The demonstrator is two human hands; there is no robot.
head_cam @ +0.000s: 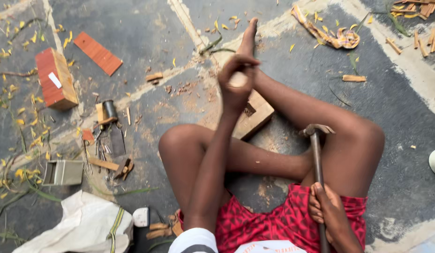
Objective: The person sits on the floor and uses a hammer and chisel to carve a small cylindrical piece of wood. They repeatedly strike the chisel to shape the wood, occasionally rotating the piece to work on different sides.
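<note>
Sitting on a dark concrete floor (147, 37) strewn with wood chips and yellow petals, a person in red patterned shorts (273, 220) works with both legs bent in the middle of the frame. The left hand (236, 82), raised at centre top, is closed tight around the pale wooden handle of a tool held upright; what lies below the fist is hidden by the hand and arm. Just under and behind that hand a light wooden block (255, 117) lies flat on the floor between the legs, with a small dark notch cut into its top. The right hand (327, 211), at the lower right, is wrapped around the long shaft of a hammer (317, 140), whose metal head rests near the right knee, well apart from the block.

In the upper left lie a red-brown block (56, 79) and a thin red-brown strip (98, 53). At middle left a scatter of small tools (109, 136) and offcuts lies by a small open metal box (63, 172). A white sack (81, 227) fills the lower left corner. A twisted rag (330, 35) lies at upper right, with split sticks (419, 18) in the far right corner.
</note>
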